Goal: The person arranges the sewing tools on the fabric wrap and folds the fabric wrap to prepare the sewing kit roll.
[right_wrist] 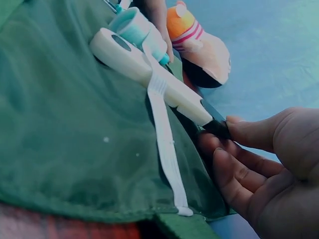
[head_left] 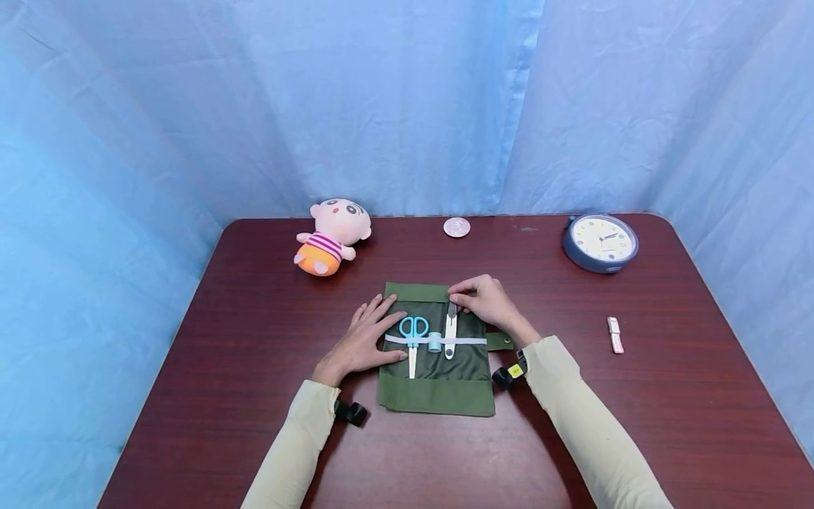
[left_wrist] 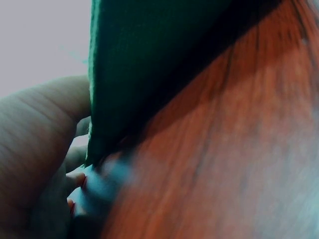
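An unfolded green fabric pouch (head_left: 439, 397) lies on the table, with a white elastic band (right_wrist: 164, 144) across it. Under the band sit blue-handled scissors (head_left: 413, 360), a light-blue spool-like cylinder (right_wrist: 134, 27) and a slim white tool with a dark tip (head_left: 451, 329). My right hand (head_left: 488, 304) pinches the tool's dark tip (right_wrist: 215, 128) between thumb and fingers at the pouch's far edge. On the pouch's left side, my left hand (head_left: 362, 339) rests with fingers spread, thumb near the scissors. The left wrist view shows mostly the pouch's edge (left_wrist: 129, 59) and the tabletop.
A plush doll (head_left: 331, 237) lies at the back left of the brown table (head_left: 254, 339). A round pinkish-white disc (head_left: 456, 227) is at the back middle. An alarm clock (head_left: 600, 242) stands at the back right, with a small white-and-pink object (head_left: 615, 335) nearer. Blue curtains (head_left: 407, 106) surround the table.
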`<state>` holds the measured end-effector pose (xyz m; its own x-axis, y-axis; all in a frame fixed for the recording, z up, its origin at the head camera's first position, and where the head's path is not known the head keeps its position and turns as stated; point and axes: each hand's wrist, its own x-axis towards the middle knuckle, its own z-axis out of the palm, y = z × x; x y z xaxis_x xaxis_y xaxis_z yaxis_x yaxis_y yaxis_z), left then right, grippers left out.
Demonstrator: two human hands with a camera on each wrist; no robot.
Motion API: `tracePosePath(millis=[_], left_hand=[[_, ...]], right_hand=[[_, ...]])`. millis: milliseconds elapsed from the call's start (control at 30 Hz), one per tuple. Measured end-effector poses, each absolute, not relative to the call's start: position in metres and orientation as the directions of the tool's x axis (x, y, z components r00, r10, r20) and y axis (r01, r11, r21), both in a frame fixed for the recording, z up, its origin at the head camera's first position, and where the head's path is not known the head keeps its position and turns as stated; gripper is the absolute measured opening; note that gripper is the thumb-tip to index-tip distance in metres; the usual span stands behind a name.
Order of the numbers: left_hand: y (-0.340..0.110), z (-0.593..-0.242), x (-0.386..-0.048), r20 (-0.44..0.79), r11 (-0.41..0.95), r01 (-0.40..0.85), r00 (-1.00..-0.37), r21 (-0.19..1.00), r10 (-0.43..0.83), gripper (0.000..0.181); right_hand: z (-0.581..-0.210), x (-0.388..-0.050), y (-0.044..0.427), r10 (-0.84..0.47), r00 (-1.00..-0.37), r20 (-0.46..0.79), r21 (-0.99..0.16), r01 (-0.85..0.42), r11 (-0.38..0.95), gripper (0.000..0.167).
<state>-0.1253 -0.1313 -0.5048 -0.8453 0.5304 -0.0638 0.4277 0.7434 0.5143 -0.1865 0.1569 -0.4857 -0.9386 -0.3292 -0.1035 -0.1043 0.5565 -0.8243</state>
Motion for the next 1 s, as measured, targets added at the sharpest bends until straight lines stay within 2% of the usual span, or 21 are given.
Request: tracePosePath(millis=[433, 767, 1000], left_hand=[[-0.1308, -0.5041, -0.1253, -0.057, 0.741, 0.431, -0.845, 0.514, 0.532, 0.073], [-0.1308, -0.5064, -0.1255, -0.048, 0.742, 0.435, -0.847, 0.51, 0.529, 0.073], [-0.1299, -0.5054, -0.1256, -0.05, 0.745, 0.433, -0.848, 0.507, 0.527, 0.074]], right_hand=[[-0.4854, -0.1796, 0.1555, -0.415, -0.906, -0.084, -0.765, -0.208, 0.609, 0.017], [-0.4865, -0.1772, 0.1562, -0.427, -0.898, -0.103, -0.767, -0.202, 0.609, 0.016], [-0.4882, -0.1767, 0.1572, -0.462, -0.882, -0.089, -0.756, -0.242, 0.609, 0.015]])
